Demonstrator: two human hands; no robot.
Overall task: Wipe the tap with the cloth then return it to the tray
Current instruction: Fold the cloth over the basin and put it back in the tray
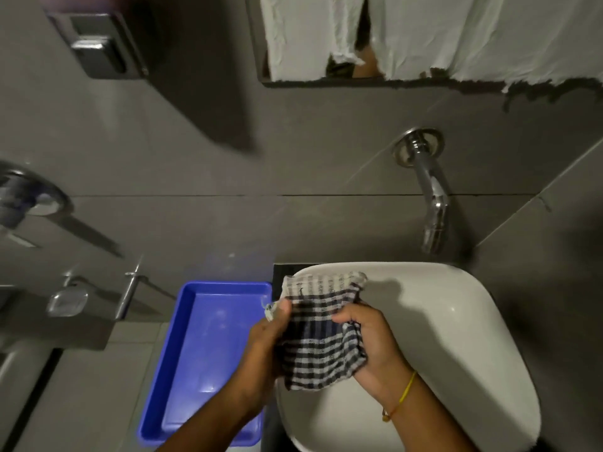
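A black-and-white checked cloth [321, 331] is held over the left part of the white sink [456, 337]. My left hand [266, 347] grips its left edge and my right hand [365, 340] grips its right side, bunching the fabric. The chrome tap [430, 194] sticks out of the grey tiled wall above the sink, well above and to the right of the cloth. The blue tray [202, 360] lies to the left of the sink, with nothing in it; my left forearm crosses its near right corner.
A paper-covered mirror [424, 37] hangs above the tap. A metal dispenser [98, 44] is mounted at the upper left. Further wall fittings [32, 197] and a clear soap dish [67, 300] with a chrome lever [129, 295] sit left of the tray.
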